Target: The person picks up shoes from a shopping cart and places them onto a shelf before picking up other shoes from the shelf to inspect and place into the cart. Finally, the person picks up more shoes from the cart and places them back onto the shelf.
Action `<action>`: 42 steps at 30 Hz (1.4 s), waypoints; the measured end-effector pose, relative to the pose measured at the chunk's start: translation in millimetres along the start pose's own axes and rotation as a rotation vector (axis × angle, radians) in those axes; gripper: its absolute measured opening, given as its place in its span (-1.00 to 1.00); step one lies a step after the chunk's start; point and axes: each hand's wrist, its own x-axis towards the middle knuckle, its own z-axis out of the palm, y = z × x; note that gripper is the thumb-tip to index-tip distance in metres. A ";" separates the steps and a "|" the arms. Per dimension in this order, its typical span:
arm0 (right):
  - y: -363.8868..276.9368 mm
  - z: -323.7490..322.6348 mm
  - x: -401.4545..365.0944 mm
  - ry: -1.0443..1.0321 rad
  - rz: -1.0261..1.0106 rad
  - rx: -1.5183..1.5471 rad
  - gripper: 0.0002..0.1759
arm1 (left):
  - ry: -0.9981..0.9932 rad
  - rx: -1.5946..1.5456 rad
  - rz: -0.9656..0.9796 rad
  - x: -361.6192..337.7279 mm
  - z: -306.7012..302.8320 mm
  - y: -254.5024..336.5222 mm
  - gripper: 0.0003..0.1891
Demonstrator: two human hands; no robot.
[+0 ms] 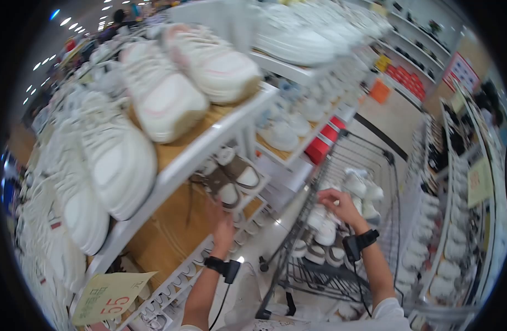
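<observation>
My left hand (222, 225) reaches into the lower shelf level, its blurred fingers against the toe of a brown-and-white sneaker (224, 190). Whether they grip it I cannot tell. The matching sneaker (243, 172) lies right beside it, toe pointing the same way, and a dark lace hangs to the left. Over the shopping cart (394, 193), my right hand (341, 205) hovers with bent fingers and thumb apart, nothing visible between them. Beneath it, white shoes (326, 230) are heaped in the cart, along with brown-and-white shoes (315, 254) lower down.
Large white sneakers (118, 171) line the upper shelf, whose white edge (170, 179) runs above my left arm. A yellow price sign (113, 298) stands at lower left. Shoe racks (452, 243) border the right side. Red boxes (324, 142) sit behind the cart.
</observation>
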 end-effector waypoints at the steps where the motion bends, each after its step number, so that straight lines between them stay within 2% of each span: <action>1: 4.7 -17.9 -19.4 0.028 0.030 -0.078 -0.72 | 0.062 0.056 0.052 -5.8 -1.7 3.5 -0.31; 5: 42.9 -76.8 -93.3 0.136 0.220 -0.144 -0.73 | -0.145 -0.066 -0.013 -32.1 -50.6 36.7 -0.82; 6: 54.8 -84.2 -113.4 0.160 0.247 -0.136 -0.73 | -0.204 -0.109 -0.038 -41.0 -65.1 48.8 -0.87; 7: 71.2 -89.4 -130.6 0.099 0.330 -0.156 -0.71 | -0.257 -0.148 -0.065 -49.3 -78.3 58.7 -0.91; 9: 101.9 -88.4 -160.9 0.050 0.426 -0.161 -0.68 | -0.354 -0.156 -0.058 -72.0 -94.9 64.2 -0.92; 11: 132.2 -79.4 -188.2 -0.262 0.458 -0.454 -0.63 | -0.441 -0.163 -0.061 -86.2 -105.5 76.5 -0.93; 12: 154.1 -71.4 -195.3 -0.417 0.582 -0.594 -0.55 | -0.473 -0.209 -0.097 -92.4 -110.2 86.6 -0.92; 13: 171.3 -65.7 -206.8 -0.412 0.594 -0.583 -0.55 | -0.504 -0.256 -0.136 -96.6 -113.9 97.9 -0.91; 15: 207.0 -52.3 -232.8 -0.370 0.761 -0.557 -0.50 | -0.556 -0.239 -0.115 -98.5 -120.9 124.9 -0.90; 16: 242.8 -43.8 -247.3 -0.372 0.726 -0.516 -0.38 | -0.595 -0.223 -0.101 -100.2 -124.0 138.0 -0.89; 17: 250.8 -38.1 -253.9 -0.370 0.728 -0.509 -0.38 | -0.599 -0.218 -0.097 -103.8 -125.7 150.9 -0.89; 20: 295.5 -15.2 -271.1 -0.304 1.072 -0.374 -0.23 | -0.760 -0.163 -0.024 -117.3 -124.5 182.8 -0.82; 23: 296.8 -13.4 -269.8 -0.261 1.106 -0.321 -0.23 | -0.751 -0.087 -0.015 -127.4 -123.1 209.5 -0.79; 25: 333.8 -5.9 -278.0 -0.216 1.107 -0.256 -0.24 | -0.790 -0.033 0.017 -115.7 -124.6 232.1 -0.76; 28: 355.6 3.0 -282.6 -0.121 1.138 -0.075 -0.31 | -0.810 0.101 0.299 -81.6 -114.6 253.8 -0.73; 29: 358.9 2.3 -282.9 -0.073 1.166 0.032 -0.37 | -0.812 0.107 0.305 -68.0 -99.8 266.2 -0.73; 30: 367.4 7.7 -285.7 -0.070 1.165 0.037 -0.37 | -0.849 0.084 0.426 -56.1 -81.2 279.8 -0.75; 31: 380.7 21.3 -292.7 0.074 1.169 0.144 -0.40 | -0.884 0.058 0.544 -46.5 -61.4 292.6 -0.76; 32: 389.2 31.4 -300.5 0.215 1.167 0.249 -0.42 | -0.942 0.021 0.590 -40.0 -33.5 301.3 -0.78; 35: 396.5 45.2 -308.3 0.317 1.197 0.409 -0.40 | -1.112 -0.032 0.664 -51.1 79.7 294.3 -0.80; 37: 399.5 55.7 -307.1 0.437 1.224 0.576 -0.39 | -1.294 0.091 0.552 -76.1 161.0 276.8 -0.73; 39: 402.4 61.4 -308.6 0.568 1.250 0.742 -0.37 | -1.466 0.339 0.522 -105.2 228.6 264.6 -0.65; 40: 404.4 59.0 -309.0 0.502 1.217 0.399 -0.32 | -1.511 0.237 0.403 -123.5 265.0 240.9 -0.63; 41: 481.1 95.8 -324.6 0.480 1.164 0.212 -0.29 | -1.547 0.130 0.283 -144.1 295.1 220.1 -0.61; 42: 433.4 74.8 -316.9 0.501 1.200 0.247 -0.28 | -1.508 0.100 0.085 -162.5 313.4 215.2 -0.59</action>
